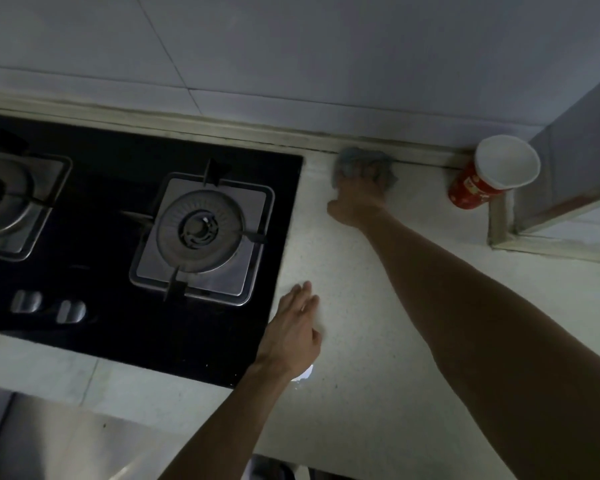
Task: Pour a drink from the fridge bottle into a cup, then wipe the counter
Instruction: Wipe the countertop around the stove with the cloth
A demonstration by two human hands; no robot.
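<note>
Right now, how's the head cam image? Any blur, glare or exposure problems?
Head view: dim and underexposed overall. The right hand and the cloth under it are smeared by blur. There is a small bright glare patch on the counter by the left hand. Straight lines bend near the edges. The cup and stove are sharp enough.
</note>
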